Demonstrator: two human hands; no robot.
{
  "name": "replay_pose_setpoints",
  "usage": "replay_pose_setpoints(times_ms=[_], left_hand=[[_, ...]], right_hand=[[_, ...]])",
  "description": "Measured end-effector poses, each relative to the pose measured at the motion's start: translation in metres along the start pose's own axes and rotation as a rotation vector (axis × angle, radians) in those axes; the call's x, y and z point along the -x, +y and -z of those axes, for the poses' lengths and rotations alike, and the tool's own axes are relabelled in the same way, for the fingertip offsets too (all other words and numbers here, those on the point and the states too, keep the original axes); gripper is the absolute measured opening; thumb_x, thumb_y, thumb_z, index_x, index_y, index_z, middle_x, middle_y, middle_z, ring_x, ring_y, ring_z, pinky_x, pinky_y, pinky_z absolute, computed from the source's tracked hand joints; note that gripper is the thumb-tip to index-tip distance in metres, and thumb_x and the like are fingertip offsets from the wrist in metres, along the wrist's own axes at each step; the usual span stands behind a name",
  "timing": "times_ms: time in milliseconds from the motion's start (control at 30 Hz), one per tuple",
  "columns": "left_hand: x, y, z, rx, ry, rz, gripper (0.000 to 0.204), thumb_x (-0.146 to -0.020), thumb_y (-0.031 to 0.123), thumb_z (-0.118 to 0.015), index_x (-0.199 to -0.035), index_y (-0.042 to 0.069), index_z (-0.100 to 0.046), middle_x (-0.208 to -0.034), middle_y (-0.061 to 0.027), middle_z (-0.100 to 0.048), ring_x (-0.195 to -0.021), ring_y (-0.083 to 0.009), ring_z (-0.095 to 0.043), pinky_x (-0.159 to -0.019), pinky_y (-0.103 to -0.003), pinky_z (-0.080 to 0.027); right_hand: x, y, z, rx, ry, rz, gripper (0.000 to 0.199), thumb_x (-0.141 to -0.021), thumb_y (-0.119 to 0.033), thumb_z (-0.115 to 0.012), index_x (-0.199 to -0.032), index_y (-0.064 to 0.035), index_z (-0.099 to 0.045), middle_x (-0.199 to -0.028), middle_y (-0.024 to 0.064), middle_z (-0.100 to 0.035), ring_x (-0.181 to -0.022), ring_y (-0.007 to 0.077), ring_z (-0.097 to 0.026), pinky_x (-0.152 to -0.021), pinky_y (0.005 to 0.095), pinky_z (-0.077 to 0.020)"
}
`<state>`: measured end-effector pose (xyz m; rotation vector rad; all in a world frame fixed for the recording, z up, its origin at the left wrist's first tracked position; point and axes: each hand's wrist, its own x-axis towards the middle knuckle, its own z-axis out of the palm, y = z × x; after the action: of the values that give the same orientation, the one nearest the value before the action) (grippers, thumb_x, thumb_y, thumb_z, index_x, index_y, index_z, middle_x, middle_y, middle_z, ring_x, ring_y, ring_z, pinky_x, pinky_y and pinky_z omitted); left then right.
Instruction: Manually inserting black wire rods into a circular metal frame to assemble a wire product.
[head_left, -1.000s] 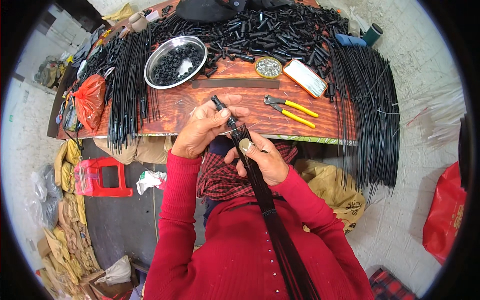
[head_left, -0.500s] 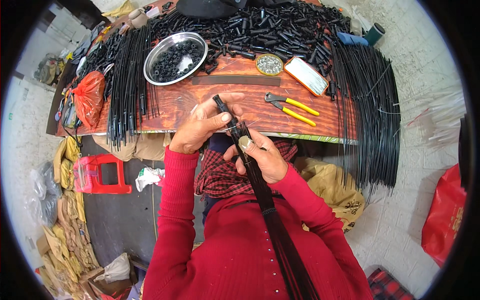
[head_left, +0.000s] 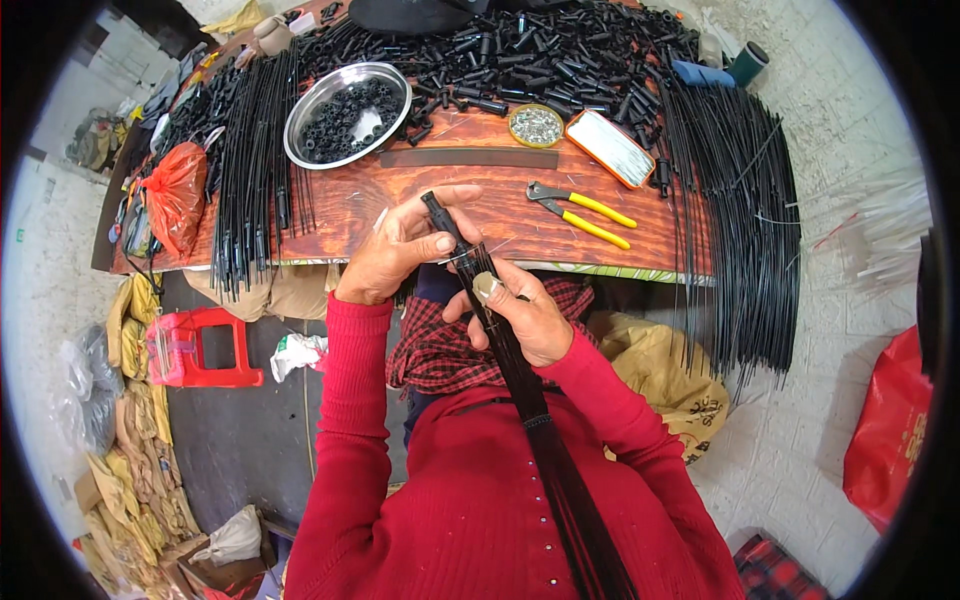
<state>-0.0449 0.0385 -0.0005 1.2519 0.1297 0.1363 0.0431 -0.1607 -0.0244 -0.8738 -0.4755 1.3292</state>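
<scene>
Across my lap runs a long bundle of thin black strands [head_left: 562, 480], its upper end running into a narrow black tube [head_left: 437, 213]. My left hand [head_left: 385, 258] is closed on that tube, thumb pressed against its side and the upper fingers stretched behind it. A thin pale wire or pin [head_left: 460, 256] shows just below the left thumb. Lower down, my right hand [head_left: 535, 322] grips the bundle below the tube. The right thumb wears a tan cover [head_left: 486, 285]. Part of the bundle is hidden behind the right fingers.
Yellow-handled pincers [head_left: 590, 215], a dark flat strip [head_left: 470, 157], a round tin of small metal bits [head_left: 536, 125] and a steel bowl of black rings [head_left: 394, 128] lie on the wooden table [head_left: 400, 220]. Black strand bundles [head_left: 735, 230] hang over its right edge.
</scene>
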Motion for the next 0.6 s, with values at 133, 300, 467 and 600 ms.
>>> replay_pose_setpoints(times_ms=[133, 300, 467, 600], left_hand=[[0.0011, 0.0036, -0.0042, -0.044, 0.057, 0.024, 0.072, -0.084, 0.022, -0.08, -0.144, -0.002, -0.047, -0.104, -0.006, -0.069, -0.097, -0.0147, -0.065, -0.089, -0.029, -0.051], [0.004, -0.0001, -0.0011, -0.051, 0.073, 0.051, 0.068, -0.084, 0.019, -0.079, -0.142, -0.001, -0.049, -0.108, -0.0091, -0.072, -0.098, -0.0153, -0.067, -0.09, -0.03, -0.052], [0.0045, -0.0001, -0.001, 0.034, 0.084, 0.062, 0.064, -0.085, 0.017, -0.079, -0.139, -0.001, -0.051, -0.107, -0.0104, -0.072, -0.097, -0.0164, -0.068, -0.09, -0.03, -0.052], [0.0049, 0.0005, -0.0046, 0.066, 0.111, 0.064, 0.058, -0.085, 0.016, -0.079, -0.135, 0.0, -0.054, -0.109, -0.0129, -0.072, -0.098, -0.0181, -0.069, -0.09, -0.031, -0.053]], right_hand=[[0.0004, -0.0005, 0.0001, 0.006, 0.005, -0.002, 0.049, -0.104, -0.034, -0.051, -0.141, -0.0021, -0.044, -0.1, 0.018, -0.068, -0.064, 0.012, -0.063, -0.058, 0.0217, -0.0501], [-0.0001, -0.0011, -0.0008, -0.012, -0.01, 0.001, 0.05, -0.105, -0.034, -0.051, -0.142, -0.0021, -0.043, -0.1, 0.018, -0.068, -0.064, 0.0118, -0.063, -0.058, 0.0208, -0.0499], [-0.0001, -0.0034, -0.0022, -0.009, -0.037, 0.007, 0.054, -0.103, -0.038, -0.053, -0.142, -0.0019, -0.043, -0.1, 0.0177, -0.068, -0.064, 0.0117, -0.063, -0.058, 0.0205, -0.05], [0.0014, -0.0024, -0.0005, -0.043, -0.059, 0.047, 0.059, -0.101, -0.041, -0.057, -0.142, -0.0022, -0.043, -0.099, 0.0173, -0.068, -0.064, 0.0119, -0.063, -0.059, 0.0206, -0.05]])
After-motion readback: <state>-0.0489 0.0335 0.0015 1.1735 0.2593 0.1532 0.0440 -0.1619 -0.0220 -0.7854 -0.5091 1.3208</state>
